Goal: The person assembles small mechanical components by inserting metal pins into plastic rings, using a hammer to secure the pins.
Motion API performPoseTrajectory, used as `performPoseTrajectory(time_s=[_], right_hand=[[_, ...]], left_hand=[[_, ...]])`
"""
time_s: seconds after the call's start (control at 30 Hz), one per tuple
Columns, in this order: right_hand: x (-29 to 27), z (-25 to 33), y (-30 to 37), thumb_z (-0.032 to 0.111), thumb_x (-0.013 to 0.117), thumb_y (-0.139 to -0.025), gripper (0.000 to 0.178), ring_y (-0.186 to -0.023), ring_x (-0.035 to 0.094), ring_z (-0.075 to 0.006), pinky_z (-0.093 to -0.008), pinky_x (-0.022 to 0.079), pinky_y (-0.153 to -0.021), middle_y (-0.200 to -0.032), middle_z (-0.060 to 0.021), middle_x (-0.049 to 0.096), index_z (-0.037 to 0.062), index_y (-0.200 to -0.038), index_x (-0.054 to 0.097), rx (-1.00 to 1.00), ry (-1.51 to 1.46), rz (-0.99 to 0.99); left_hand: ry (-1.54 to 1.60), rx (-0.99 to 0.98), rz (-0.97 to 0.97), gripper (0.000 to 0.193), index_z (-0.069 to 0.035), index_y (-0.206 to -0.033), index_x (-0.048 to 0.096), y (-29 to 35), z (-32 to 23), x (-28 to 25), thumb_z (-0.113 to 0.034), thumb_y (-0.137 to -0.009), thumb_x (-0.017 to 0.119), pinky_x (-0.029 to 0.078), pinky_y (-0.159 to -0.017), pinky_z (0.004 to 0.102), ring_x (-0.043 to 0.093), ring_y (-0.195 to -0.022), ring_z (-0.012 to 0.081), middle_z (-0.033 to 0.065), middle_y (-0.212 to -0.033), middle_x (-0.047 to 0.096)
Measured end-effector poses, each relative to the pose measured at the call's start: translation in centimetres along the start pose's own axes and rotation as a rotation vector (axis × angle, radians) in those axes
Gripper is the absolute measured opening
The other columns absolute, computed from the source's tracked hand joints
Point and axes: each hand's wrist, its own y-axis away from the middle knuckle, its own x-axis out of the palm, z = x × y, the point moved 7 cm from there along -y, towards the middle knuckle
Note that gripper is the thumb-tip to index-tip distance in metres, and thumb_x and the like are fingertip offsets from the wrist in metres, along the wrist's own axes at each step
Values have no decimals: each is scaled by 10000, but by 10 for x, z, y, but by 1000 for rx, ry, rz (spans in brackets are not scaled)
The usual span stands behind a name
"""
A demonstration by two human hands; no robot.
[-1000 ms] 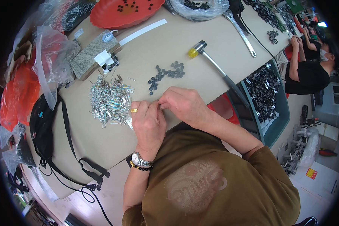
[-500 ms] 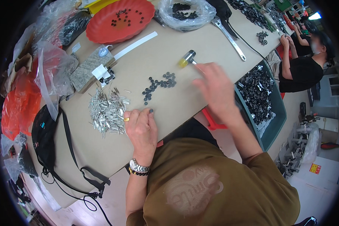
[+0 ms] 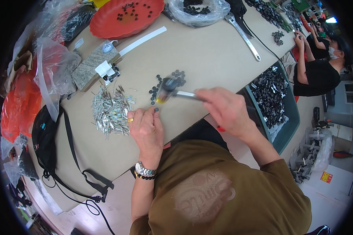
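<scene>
My right hand [image 3: 225,111] is closed round the handle of a small hammer [image 3: 186,94]. Its head, with a yellow face, is smeared by motion and hangs over the small black round parts, near my left fingertips. My left hand [image 3: 145,127] rests on the table, thumb and fingers closed on a small dark round piece [image 3: 156,109]; whether a pin sits in it I cannot make out. Beyond that hand lie several loose black round parts [image 3: 179,77], some hidden behind the hammer head. Just left of my left hand is a heap of thin silvery metal pins [image 3: 108,111].
A red dish [image 3: 102,23] with black parts and a clear plastic bag [image 3: 202,18] stand at the back. An adjustable wrench [image 3: 245,37] lies right; a stone block [image 3: 90,70] and black bag [image 3: 47,145] lie left. A green bin [image 3: 288,121] of black parts sits beyond the right edge.
The hammer has swung left, from beside the loose black parts to over them near my left fingertips. My right hand has come lower with it; the left hand stays put.
</scene>
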Motion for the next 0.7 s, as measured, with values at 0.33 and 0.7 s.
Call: performPoseTrajectory(time_s=[0.33,0.7], right_hand=[[13,23,6,40,643,-805,473,-644,591,-196,-326,489,-534,-824,-16,594,114,-1270,685,-210,220,81],[17,22,3,-40,692,-753,517,-682,621,-211,-325,536,-573,-883,-49,657,99,-1251,719,-187,212,87]], left_hand=[[-21,-3,33,175,47,-924,719,3,-2,2,78,-755,749,456,-740,429,555,-790,323,137,-798,597],[-9,-39,50,151,33,-902,719,-1,6,5,67,-759,752,470,-759,434,561,-808,331,143,-810,604]])
